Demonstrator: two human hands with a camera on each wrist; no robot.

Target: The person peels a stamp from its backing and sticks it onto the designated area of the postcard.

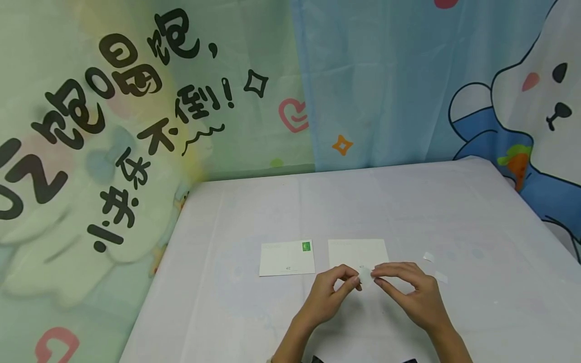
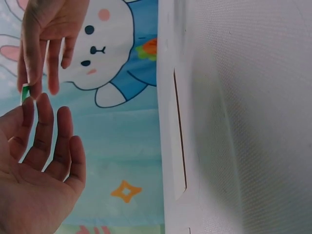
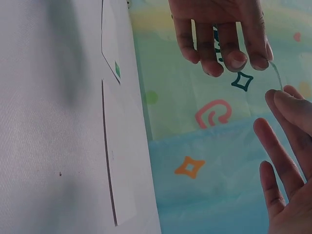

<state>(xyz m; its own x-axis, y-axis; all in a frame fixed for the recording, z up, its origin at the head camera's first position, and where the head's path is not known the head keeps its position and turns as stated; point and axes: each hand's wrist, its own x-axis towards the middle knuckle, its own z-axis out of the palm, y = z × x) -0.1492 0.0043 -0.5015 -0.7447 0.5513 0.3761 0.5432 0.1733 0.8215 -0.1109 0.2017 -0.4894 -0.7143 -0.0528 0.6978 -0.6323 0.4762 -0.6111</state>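
Between my two hands, held up over the table, is a small stamp (image 1: 364,275), pale on the side facing the head camera. Green shows along its edge in the left wrist view (image 2: 25,92). My left hand (image 1: 330,293) pinches one side of it between thumb and index finger. On the opposite side, the thumb and fingertips of my right hand (image 1: 416,295) pinch it too. A blank white card (image 1: 356,248) lies just behind the hands, its near part hidden by them. To its left lies another white card (image 1: 286,259) with a green stamp (image 1: 306,246) in its upper right corner.
Two small whitish paper scraps, one farther back (image 1: 428,257) and one nearer (image 1: 441,277), lie by the right hand. A white cloth covers the table (image 1: 227,302). Printed curtains (image 1: 376,91) hang behind and beside it.
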